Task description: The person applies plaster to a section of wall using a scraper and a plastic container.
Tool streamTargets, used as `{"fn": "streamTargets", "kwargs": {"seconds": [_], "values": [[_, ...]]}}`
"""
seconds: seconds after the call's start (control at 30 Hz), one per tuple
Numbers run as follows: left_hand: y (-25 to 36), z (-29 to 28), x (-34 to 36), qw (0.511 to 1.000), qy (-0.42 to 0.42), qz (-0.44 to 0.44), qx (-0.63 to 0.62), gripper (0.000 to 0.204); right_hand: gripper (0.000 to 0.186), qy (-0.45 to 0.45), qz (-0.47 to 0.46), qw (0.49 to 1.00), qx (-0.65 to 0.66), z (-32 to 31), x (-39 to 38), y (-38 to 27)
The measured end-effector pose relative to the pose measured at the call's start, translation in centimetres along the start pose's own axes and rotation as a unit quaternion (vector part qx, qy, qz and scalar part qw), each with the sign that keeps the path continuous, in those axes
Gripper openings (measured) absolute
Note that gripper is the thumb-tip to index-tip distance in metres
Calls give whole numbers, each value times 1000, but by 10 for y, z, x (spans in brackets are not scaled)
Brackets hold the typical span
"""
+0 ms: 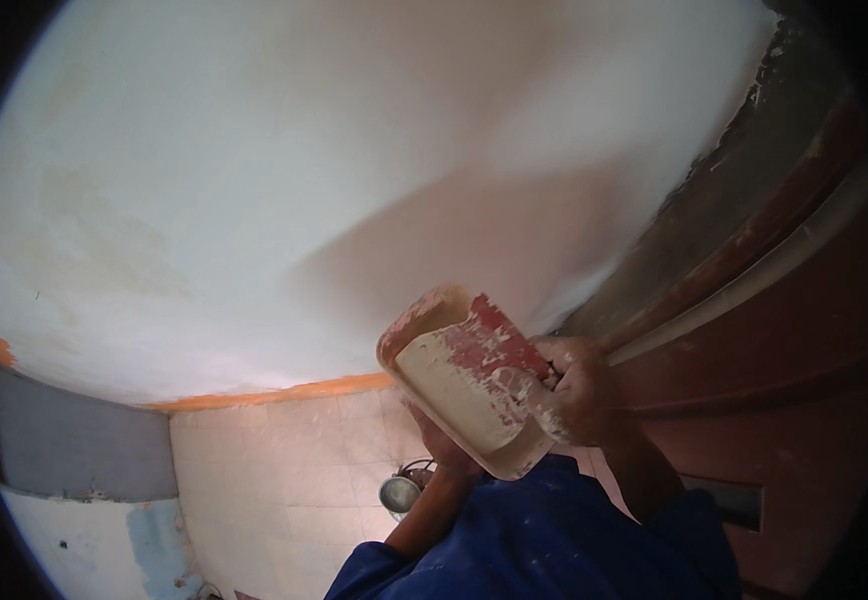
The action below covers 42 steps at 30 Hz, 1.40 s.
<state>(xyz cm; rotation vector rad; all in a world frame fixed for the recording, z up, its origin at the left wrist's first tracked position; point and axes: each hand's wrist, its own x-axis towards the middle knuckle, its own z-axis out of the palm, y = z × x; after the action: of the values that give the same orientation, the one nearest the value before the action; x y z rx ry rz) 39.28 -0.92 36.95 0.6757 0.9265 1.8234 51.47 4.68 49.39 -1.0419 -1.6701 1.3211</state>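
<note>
In front of my body is a shallow beige tray (390,352) with a raised rim, smeared with cream-coloured putty. My left hand (442,442) supports it from below; the fingers are mostly hidden behind the tray. My right hand (576,392), dusted with dried putty, grips a red putty spreader (494,335) by its right-hand end. The flat, putty-streaked spreader lies over the tray's right side. Whether its edge touches the putty inside, I cannot tell.
A white-coated wall (354,150) fills the upper view, with an orange strip (274,393) along its lower edge. To the right stand a rough unplastered edge (654,250) and a dark red door (754,400). Beside my left forearm, a bucket (399,493) sits on the tiled floor (264,470).
</note>
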Motion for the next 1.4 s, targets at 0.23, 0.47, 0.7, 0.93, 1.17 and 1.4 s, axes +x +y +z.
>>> {"fn": "streamTargets", "kwargs": {"seconds": [0.23,0.47,0.7,0.93,1.17,1.4], "values": [[9,14,-11,994,-16,-46,-93,52,14,4,63,995,71,-33,-3,-5],[14,16,-12,996,45,25,-77,48,18,48,-5,995,83,-28,-11,-26],[23,18,-10,997,58,57,5,51,22,52,-15,996,72,-29,-13,-31],[43,41,6,998,0,0,67,39,28,8,18,983,182,-62,9,-27],[66,74,-14,961,-88,-72,-253,50,31,-65,20,955,290,-107,2,-80],[54,81,39,952,-193,-39,-235,74,34,-47,-69,974,213,-110,53,-100]]}}
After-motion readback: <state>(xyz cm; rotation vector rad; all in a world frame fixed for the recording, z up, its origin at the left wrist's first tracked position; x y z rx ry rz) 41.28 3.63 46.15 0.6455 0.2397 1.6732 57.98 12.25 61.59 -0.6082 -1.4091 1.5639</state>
